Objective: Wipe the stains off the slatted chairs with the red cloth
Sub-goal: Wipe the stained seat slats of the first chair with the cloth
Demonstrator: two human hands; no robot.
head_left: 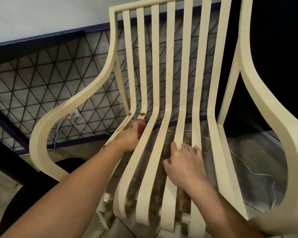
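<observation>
Cream-painted slatted chair [169, 66] viewed from above, backrest away from the viewer; brown stains [142, 114] clustered at the bend between seat and back, on the two leftmost slats; further smears [121, 128] lower on the outermost slat, plus a spot [104, 146] on the left seat rail. Red cloth [141, 126] bunched against the second slat from the left, just below its stain, mostly hidden by the left-hand grip [128, 138], clamped around it with thumb on top. Right-hand grip [184, 162] apart, fingers spread and laid across the middle seat slats, holding nothing, apparently as a brace. Judged step: rubbing of the stained left slats, early on, most marks unwiped as things lie. Next move, as a judgement: push of the cloth up over the stain on the second slat, then across to the outermost slat; firm pressure along the slat's length; cloth wrapped round the edges to reach the narrow gaps. Behind: dark triangular-mesh railing [41, 83]; beneath: tiled floor [248, 152] and a loose pale cable [260, 174].
</observation>
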